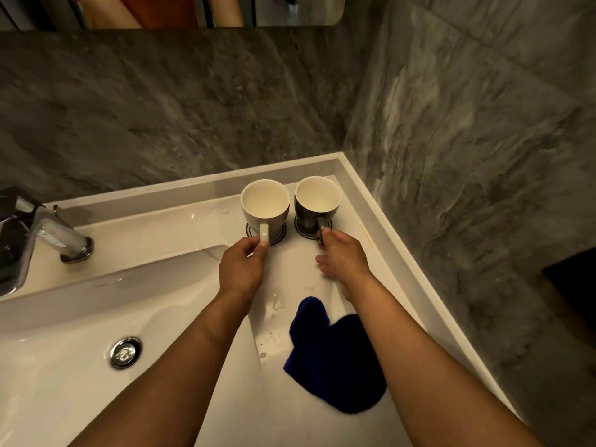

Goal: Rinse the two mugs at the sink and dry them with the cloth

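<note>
Two mugs stand upright on round coasters at the back right of the white counter. The white mug (265,204) is on the left, and my left hand (242,264) pinches its handle. The dark mug (317,201) with a white inside is on the right; my right hand (343,256) holds its handle between thumb and forefinger, the other fingers hanging loose. A dark blue cloth (332,359) lies crumpled on the counter between my forearms, nearer to me than the mugs.
The sink basin (64,366) with its chrome drain (125,352) lies at the lower left. A chrome tap (48,233) stands at the left. Grey marble walls close the counter at the back and right. Water drops dot the counter beside the cloth.
</note>
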